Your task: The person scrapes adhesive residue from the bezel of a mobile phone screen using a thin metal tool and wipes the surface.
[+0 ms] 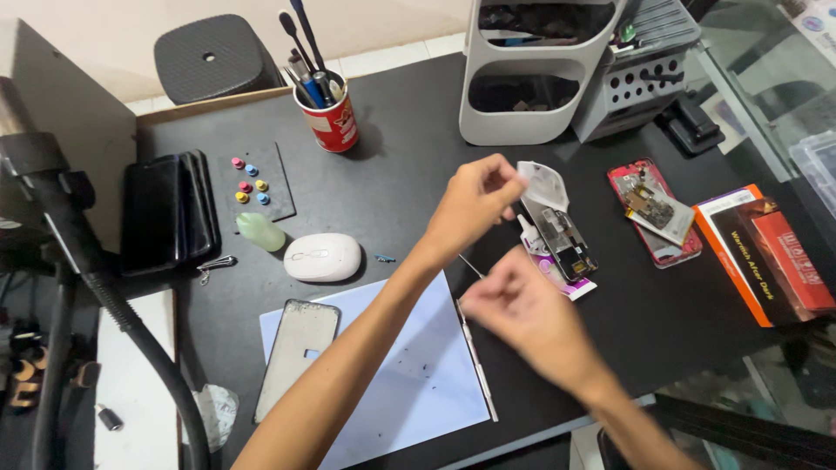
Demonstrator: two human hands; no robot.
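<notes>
Black matte counter [409, 200] carries a pale blue mat [418, 374], smooth and speckled with dark debris. On the mat's left part lies a grey phone back cover [296, 357], a rounded rectangle.

Opened phone [562, 235] lies right of the left hand [475, 204], long axis running from far-left to near-right, circuit parts exposed. The left hand pinches a crumpled white wipe [544, 183] at the phone's far end.

Right hand [522, 313] is blurred, below-left of the phone; whether it grips anything cannot be told. Left hand is the nearer.

Thin metal tool [477, 361] lies along the mat's right edge.

Right hand [522, 309] motion-blurred, grip unreadable; orange box [766, 257] cut off by right edge.
</notes>
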